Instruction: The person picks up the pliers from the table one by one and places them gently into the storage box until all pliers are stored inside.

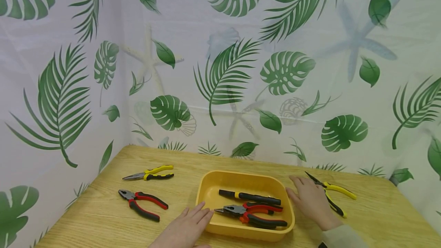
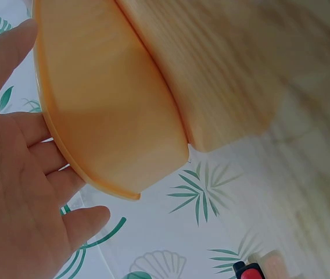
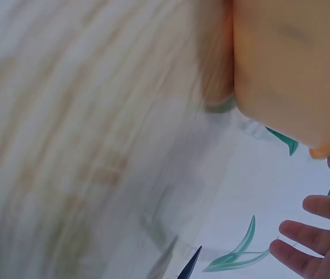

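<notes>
A yellow plastic tray (image 1: 237, 230) stands between my two hands. My left hand (image 1: 186, 227) touches its left rim with extended fingers; in the left wrist view the fingertips go behind the rim. At the right end, my right hand (image 1: 311, 200) has its fingers spread, with a fingertip at the rim in the right wrist view. Inside the tray lie red-and-black combination pliers (image 1: 253, 217), with another tool partly hidden beneath them. Behind them is a black stick-shaped tool (image 1: 258, 198) with a yellow band. Yellow-and-black long-nose pliers (image 1: 341, 190) lie beyond my right hand, partly covered by it.
On the wooden table (image 1: 186, 190), left of the tray, lie yellow-and-black long-nose pliers (image 1: 149, 175) and red-and-black combination pliers (image 1: 138, 198). A leaf-patterned cloth (image 1: 241, 87) hangs behind the table and along its left side.
</notes>
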`<state>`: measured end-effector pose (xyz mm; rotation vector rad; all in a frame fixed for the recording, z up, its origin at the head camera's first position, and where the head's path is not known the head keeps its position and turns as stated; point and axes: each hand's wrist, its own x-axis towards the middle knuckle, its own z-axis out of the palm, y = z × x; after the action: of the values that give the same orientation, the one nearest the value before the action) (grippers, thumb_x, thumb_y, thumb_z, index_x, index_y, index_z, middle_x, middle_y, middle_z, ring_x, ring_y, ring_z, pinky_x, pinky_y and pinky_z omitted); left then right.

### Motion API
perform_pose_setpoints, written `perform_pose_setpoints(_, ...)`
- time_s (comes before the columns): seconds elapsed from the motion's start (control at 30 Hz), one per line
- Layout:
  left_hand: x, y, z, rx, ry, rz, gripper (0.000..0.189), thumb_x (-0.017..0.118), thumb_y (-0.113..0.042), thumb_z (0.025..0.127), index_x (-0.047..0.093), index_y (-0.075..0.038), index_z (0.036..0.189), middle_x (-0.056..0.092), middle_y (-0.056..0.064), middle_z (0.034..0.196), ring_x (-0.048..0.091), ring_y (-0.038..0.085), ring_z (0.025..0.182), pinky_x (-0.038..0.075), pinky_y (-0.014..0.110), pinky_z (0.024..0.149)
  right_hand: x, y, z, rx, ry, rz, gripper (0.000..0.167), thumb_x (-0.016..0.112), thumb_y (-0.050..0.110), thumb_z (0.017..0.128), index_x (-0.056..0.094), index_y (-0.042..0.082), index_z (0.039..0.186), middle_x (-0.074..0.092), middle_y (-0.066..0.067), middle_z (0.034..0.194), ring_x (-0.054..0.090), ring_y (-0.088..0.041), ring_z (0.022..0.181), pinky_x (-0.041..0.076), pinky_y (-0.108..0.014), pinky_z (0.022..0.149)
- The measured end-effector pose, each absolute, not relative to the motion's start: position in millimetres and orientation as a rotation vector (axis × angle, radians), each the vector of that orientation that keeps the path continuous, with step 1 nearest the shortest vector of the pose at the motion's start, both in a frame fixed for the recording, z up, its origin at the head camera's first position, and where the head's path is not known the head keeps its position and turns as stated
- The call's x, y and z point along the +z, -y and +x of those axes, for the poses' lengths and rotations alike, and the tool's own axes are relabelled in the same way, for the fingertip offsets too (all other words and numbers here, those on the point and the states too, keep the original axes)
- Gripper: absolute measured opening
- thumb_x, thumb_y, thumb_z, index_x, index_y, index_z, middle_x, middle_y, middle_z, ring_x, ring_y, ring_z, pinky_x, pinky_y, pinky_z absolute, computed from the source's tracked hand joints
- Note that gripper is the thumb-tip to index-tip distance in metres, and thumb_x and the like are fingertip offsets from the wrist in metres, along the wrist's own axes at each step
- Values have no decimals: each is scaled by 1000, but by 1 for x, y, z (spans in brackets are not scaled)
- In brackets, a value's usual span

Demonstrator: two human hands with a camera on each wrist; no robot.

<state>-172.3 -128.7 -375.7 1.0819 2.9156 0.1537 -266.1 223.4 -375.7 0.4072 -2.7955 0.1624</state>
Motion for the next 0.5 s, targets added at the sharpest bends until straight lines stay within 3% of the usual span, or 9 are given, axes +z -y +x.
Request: perform_pose_setpoints(0.5,-374,129,-172,167,-2901,1084,75,36,-60,85,35,-6,136,38,8,135,23,24,129,32,47,93,-376,-234,-269,172,2816,354,47,51,31,89,49,-3,121,51,-24,113,46,-42,101,34,-60,76)
